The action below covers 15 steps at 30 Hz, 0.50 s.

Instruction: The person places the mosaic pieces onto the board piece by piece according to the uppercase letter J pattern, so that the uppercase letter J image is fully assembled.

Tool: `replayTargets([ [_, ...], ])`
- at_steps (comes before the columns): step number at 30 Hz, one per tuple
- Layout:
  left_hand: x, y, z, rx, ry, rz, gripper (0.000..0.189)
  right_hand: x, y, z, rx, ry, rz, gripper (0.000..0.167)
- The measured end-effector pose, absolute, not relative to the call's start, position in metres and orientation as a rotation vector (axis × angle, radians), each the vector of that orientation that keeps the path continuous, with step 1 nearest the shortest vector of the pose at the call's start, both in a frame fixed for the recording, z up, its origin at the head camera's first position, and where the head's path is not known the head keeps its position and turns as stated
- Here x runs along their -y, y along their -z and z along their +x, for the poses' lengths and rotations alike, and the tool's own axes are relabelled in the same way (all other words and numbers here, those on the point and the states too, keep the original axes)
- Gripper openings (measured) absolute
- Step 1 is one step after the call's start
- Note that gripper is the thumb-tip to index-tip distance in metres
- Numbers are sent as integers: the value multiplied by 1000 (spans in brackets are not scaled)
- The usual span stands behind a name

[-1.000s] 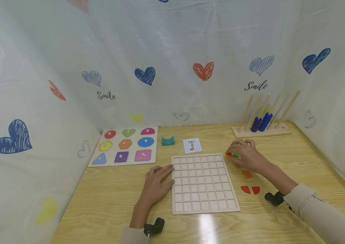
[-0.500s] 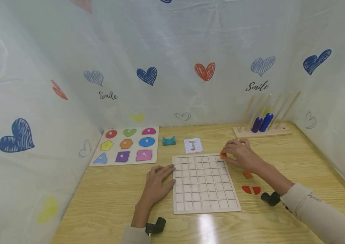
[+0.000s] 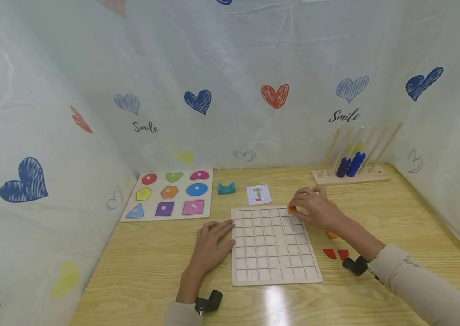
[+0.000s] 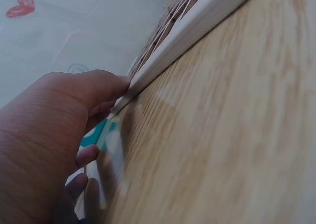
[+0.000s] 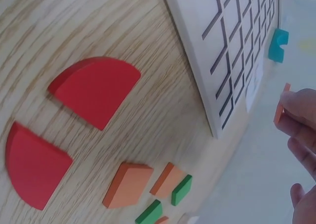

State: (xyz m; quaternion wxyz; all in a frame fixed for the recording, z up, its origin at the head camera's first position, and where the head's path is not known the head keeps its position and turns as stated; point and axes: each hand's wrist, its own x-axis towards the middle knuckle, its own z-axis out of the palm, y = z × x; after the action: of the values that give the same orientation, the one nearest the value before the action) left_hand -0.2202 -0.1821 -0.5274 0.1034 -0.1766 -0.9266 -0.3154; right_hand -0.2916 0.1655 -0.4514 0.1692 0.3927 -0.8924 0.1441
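At the grid board [image 3: 277, 244], hands: left one [image 3: 208, 246] loose, right one [image 3: 315, 207] tight on half-hidden orange piece [image 3: 291, 210]

Red quarter-circles [image 5: 95, 91], orange tiles [image 5: 129, 184], green tiles [image 5: 182, 190], teal block [image 3: 226, 189], pale gridded board [image 3: 272, 249], heart-patterned backdrop [image 3: 230, 127]

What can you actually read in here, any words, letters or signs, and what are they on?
"Smile": back curtain, left of centre.
"Smile": back curtain, above the peg stand.
"mile": left curtain, cut off by the picture's edge.
"J": coloured shape on the card.
Too small to read: marking on the right sleeve.
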Motion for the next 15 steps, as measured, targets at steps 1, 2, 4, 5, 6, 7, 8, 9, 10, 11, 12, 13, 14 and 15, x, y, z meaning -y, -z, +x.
replayTargets([
  [1, 182, 528, -220, 2735, 928, -521, 47, -164, 452, -292, 2539, -412, 1120, 24],
  [2, 182, 528, -220, 2736, 926, -521, 47, -163, 453, -292, 2539, -414, 1122, 24],
  [4, 183, 529, -221, 2740, 918, -519, 47, -161, 454, -293, 2536, -417, 1126, 24],
  [5, 183, 530, -221, 2740, 915, -520, 47, -160, 454, -293, 2532, -420, 1129, 24],
  [6, 183, 530, -221, 2742, 910, -519, 47, -159, 455, -293, 2528, -421, 1131, 24],
  [7, 183, 530, -221, 2744, 908, -519, 46, -158, 455, -293, 2524, -422, 1136, 23],
  [8, 183, 530, -221, 2743, 904, -520, 46, -157, 455, -293, 2520, -420, 1140, 23],
  [9, 183, 530, -221, 2743, 904, -520, 46, -155, 455, -293, 2514, -422, 1148, 23],
  [10, 183, 530, -221, 2744, 902, -520, 46, -154, 455, -292, 2511, -421, 1153, 23],
  [11, 183, 530, -221, 2745, 902, -518, 46, -153, 455, -292, 2508, -424, 1160, 23],
  [12, 183, 530, -221, 2747, 899, -517, 46, -152, 454, -292, 2503, -426, 1167, 23],
  [13, 182, 530, -221, 2748, 899, -516, 46, -151, 454, -292, 2498, -432, 1174, 24],
  [14, 182, 530, -221, 2751, 898, -513, 46, -149, 455, -292, 2492, -435, 1180, 24],
  [15, 182, 530, -221, 2752, 901, -511, 47, -148, 455, -292, 2484, -438, 1184, 24],
])
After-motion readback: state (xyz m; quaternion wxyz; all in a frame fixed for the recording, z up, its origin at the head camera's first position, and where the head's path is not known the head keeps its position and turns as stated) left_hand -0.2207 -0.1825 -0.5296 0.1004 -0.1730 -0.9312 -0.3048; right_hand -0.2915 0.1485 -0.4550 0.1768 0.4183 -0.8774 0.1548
